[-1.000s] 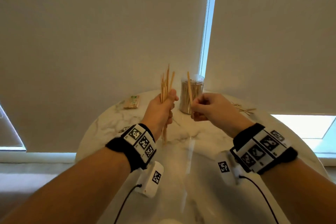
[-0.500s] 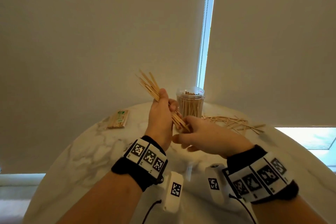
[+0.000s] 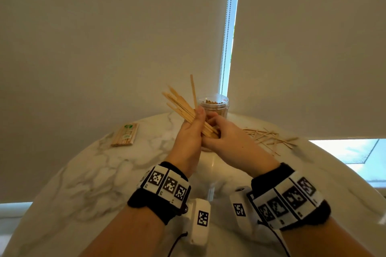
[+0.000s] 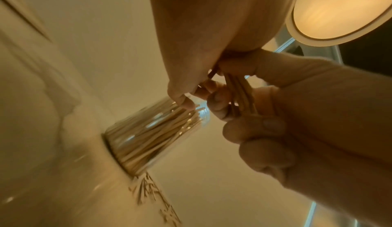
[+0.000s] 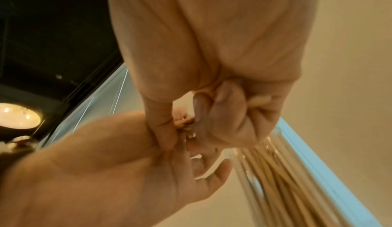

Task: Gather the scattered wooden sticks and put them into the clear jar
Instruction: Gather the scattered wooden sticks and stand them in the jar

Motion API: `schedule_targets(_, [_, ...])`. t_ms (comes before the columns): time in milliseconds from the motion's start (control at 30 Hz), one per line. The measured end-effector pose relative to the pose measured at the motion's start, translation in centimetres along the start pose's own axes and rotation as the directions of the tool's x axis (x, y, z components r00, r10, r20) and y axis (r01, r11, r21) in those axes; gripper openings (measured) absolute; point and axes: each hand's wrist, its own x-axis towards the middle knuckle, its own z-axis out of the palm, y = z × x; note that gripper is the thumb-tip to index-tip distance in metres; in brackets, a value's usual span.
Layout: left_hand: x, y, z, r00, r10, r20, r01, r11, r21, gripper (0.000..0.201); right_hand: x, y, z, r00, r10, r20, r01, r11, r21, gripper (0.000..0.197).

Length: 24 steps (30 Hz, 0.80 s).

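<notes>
Midway through the clear-up: the clear jar (image 3: 213,107) stands upright at the far edge of the marble table (image 3: 87,173), already packed w/ wooden sticks that reach nearly to its open rim. Directly in front of the jar, held above the table, the left hand (image 3: 189,133) has its fingers and thumb curled tight round a fanned bundle of sticks (image 3: 180,106), tips splaying up and to the left of the jar mouth. The right hand (image 3: 226,135), touching the left just in front of the jar, is also curled and appears to pinch the bundle's lower ends, squaring them up; the wrist views are blurred, so exactly how many sticks it has hold of is hard to say. Still left: a loose scatter of sticks (image 3: 268,136) lying on the table to the right of the jar, untouched. A wrapped pack of sticks (image 3: 125,134) lies well to the left of the jar. Judging by this, roughly one handful is ready to drop in and at least one more gather remains; w/ the jar so full, fitting the rest could be tight.
</notes>
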Motion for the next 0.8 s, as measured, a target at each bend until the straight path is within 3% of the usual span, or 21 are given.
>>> schedule_targets(100, [-0.3,-0.2,0.7,0.998,-0.057,0.021,0.058,0.997,-0.053,0.044,0.3,0.3,-0.3,0.999,-0.036,0.000,0.035,0.992,-0.118,0.011])
schedule_targets(333, [-0.4,-0.1,1.0,0.990,-0.131,0.052,0.139,0.975,-0.175,0.029,0.0,0.3,-0.5,0.999,-0.045,0.009,0.046,0.957,-0.288,0.024])
schedule_targets(400, [0.0,0.8,0.6,0.996,-0.090,0.021,0.092,0.953,-0.288,0.025,-0.1,0.3,-0.8,0.997,-0.035,0.068,0.057,0.932,-0.358,0.023])
schedule_targets(500, [1.1,2.5,-0.4,0.991,-0.024,-0.133,-0.043,0.877,-0.478,0.023,-0.2,0.2,-0.9,0.989,-0.004,0.151,0.066,0.911,-0.408,0.027])
schedule_targets(567, [1.4,2.9,-0.4,0.979,-0.001,-0.204,-0.095,0.883,-0.459,0.014,-0.1,0.2,-0.7,0.989,-0.005,0.150,0.068,0.907,-0.416,0.027])
schedule_targets(667, [1.0,2.4,0.6,0.975,-0.012,-0.220,-0.083,0.905,-0.418,0.023,0.2,0.8,-0.4,0.996,0.027,0.082,0.013,0.895,-0.447,0.029])
schedule_targets(800, [0.7,2.4,0.7,0.985,-0.077,-0.154,-0.005,0.882,-0.471,0.060,0.2,1.8,-0.7,0.996,0.075,0.051,-0.040,0.868,-0.495,0.032])
